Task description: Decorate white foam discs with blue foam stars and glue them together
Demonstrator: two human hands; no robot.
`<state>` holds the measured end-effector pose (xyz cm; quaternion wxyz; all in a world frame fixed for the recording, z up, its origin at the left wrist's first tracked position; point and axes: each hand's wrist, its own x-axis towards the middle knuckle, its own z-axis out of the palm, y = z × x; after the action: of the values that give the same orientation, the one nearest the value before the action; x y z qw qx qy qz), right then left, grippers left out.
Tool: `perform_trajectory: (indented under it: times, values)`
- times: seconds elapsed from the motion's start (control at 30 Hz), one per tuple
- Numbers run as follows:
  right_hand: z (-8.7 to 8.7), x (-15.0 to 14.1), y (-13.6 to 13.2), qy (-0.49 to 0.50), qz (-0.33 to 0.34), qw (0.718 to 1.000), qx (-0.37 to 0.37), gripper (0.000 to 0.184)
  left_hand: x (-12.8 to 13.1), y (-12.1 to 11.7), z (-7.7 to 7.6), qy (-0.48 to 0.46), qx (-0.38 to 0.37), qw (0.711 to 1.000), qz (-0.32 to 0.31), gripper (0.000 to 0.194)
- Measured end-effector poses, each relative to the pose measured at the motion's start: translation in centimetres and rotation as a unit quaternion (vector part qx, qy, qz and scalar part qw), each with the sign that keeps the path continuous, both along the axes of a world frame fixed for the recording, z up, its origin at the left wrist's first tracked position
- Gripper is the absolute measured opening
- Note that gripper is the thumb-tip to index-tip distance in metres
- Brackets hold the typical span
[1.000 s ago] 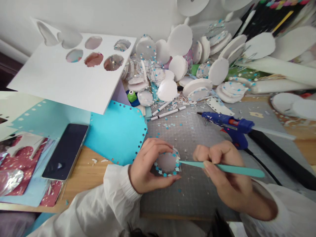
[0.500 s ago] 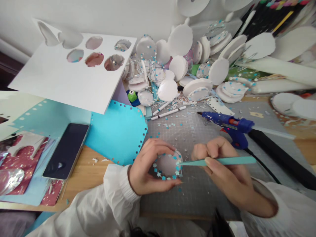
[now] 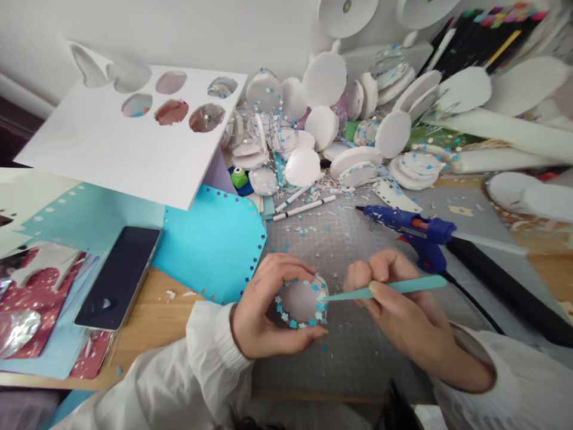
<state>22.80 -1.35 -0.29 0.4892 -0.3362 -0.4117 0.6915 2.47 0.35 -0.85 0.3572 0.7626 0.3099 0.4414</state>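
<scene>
Thumb and fingers of my left hand (image 3: 264, 310) curve around a small round white disc (image 3: 302, 300), its rim ringed with blue and pale flower-shaped paper pieces. Pinched in my right hand (image 3: 394, 304) are teal tweezers (image 3: 416, 285), pointing left. Their tip meets the right side of the disc's decorated rim; whether it grips a paper flower is too small to tell. Beneath both hands lies a grey cutting mat (image 3: 358, 364), dotted with loose blue flowers near the disc.
A blue glue gun (image 3: 414, 230) lies beyond my right hand, its cable running right. Blue paper (image 3: 215, 245) with punched edges and a phone (image 3: 119, 278) are at left. White foam discs (image 3: 324, 77) pile up behind, beside a white board (image 3: 120, 143) with cut holes.
The tweezers' rear end has swung slightly up and away while the tip stays at the rim's right side. My left hand keeps its hold on the disc; the view has shifted a little.
</scene>
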Motion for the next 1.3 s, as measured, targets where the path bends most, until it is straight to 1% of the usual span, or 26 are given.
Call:
perform_trajectory:
  times: [0.13, 0.33, 0.5, 0.6, 0.7, 0.77, 0.83, 0.9, 0.97, 1.03, 1.1, 1.13, 1.2, 1.27, 1.3]
  values:
    - [0.2, 0.0, 0.3, -0.005, -0.036, 0.999, -0.008, 0.014, 0.0, -0.1, 0.2, 0.011, -0.019, 1.000, 0.004, 0.045]
    - [0.6, 0.1, 0.9, 0.001, -0.100, 0.995, -0.027, 0.016, 0.0, -0.2, 0.1, 0.008, -0.034, 0.999, 0.016, 0.045]
    - [1.1, 0.3, 1.4, -0.003, -0.141, 0.990, 0.013, 0.012, -0.1, -0.3, 0.1, 0.014, -0.051, 0.998, 0.022, 0.045]
    - [1.3, 0.4, 1.7, -0.009, -0.148, 0.989, 0.020, 0.022, -0.2, -0.3, 0.0, 0.030, -0.069, 0.997, 0.026, 0.045]
    - [1.2, 0.5, 1.7, -0.001, -0.131, 0.991, 0.022, 0.033, -0.3, -0.2, -0.2, 0.049, -0.081, 0.995, 0.018, 0.046]
    - [1.0, 0.6, 1.5, 0.002, -0.106, 0.994, 0.027, 0.043, -0.3, -0.2, -0.3, 0.065, -0.085, 0.994, 0.007, 0.048]
    - [0.8, 0.6, 1.5, -0.002, -0.082, 0.996, 0.025, 0.048, -0.4, -0.2, -0.4, 0.080, -0.086, 0.993, -0.003, 0.051]
    - [0.6, 0.6, 1.5, 0.003, -0.063, 0.998, 0.008, 0.047, -0.4, -0.2, -0.4, 0.098, -0.079, 0.992, -0.005, 0.055]
    - [0.5, 0.5, 1.8, 0.028, -0.048, 0.998, -0.024, 0.042, -0.4, -0.3, -0.4, 0.120, -0.056, 0.991, 0.004, 0.061]
    - [0.4, 0.5, 2.2, 0.048, -0.033, 0.996, -0.069, 0.036, -0.3, -0.3, -0.3, 0.151, -0.015, 0.988, 0.030, 0.068]
    - [0.4, 0.6, 2.5, 0.035, -0.022, 0.993, -0.111, 0.031, -0.2, -0.4, -0.2, 0.189, 0.029, 0.979, 0.066, 0.070]
    - [0.4, 0.6, 2.6, 0.015, -0.015, 0.992, -0.126, 0.029, -0.1, -0.5, -0.2, 0.207, 0.045, 0.974, 0.083, 0.068]
    - [0.3, 0.6, 2.6, -0.042, 0.009, 0.989, -0.145, 0.026, 0.1, -0.6, -0.2, 0.225, 0.055, 0.967, 0.104, 0.054]
    - [0.2, 0.5, 2.4, -0.106, 0.054, 0.981, -0.156, 0.028, 0.1, -0.7, -0.2, 0.215, 0.047, 0.970, 0.100, 0.043]
    - [0.2, 0.4, 2.2, -0.135, 0.084, 0.975, -0.158, 0.030, 0.1, -0.7, -0.2, 0.202, 0.042, 0.974, 0.091, 0.041]
